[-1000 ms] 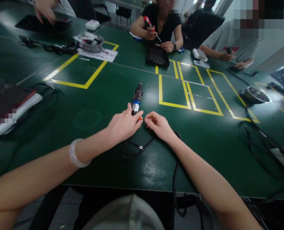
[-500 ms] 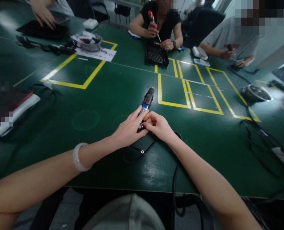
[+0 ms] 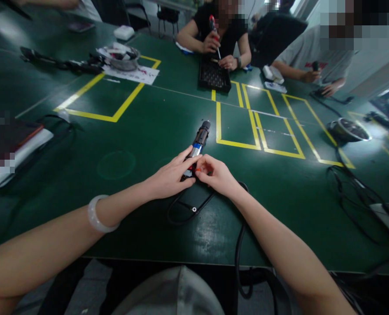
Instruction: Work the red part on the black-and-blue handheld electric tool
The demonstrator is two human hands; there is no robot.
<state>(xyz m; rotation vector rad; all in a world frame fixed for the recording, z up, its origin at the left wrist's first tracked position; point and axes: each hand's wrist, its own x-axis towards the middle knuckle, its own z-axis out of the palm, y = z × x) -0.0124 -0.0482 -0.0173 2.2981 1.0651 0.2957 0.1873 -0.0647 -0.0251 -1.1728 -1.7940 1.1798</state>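
A cylindrical tool (image 3: 201, 136) with a black tip, a blue band and a silver body lies on the green table, its tip pointing away from me. My left hand (image 3: 169, 177) rests over its near end from the left, fingers stretched out along and across the body. At the right of that end, my right hand (image 3: 215, 173) pinches a small orange-red piece (image 3: 198, 169) between thumb and fingers. A black cable (image 3: 181, 222) loops on the table just below my hands. The underside of the tool is hidden.
Across the table (image 3: 141, 153), a person holds a red screwdriver (image 3: 215, 30) over a black tray (image 3: 215, 78). Another person sits at the right. A round container (image 3: 120, 59) stands at the back left, a metal dish (image 3: 350, 129) at the right.
My left hand has shifted slightly left, showing more of the tool's near end. The orange-red piece at my right fingertips shows more clearly. The co-worker's hand at the back left has withdrawn with the black item.
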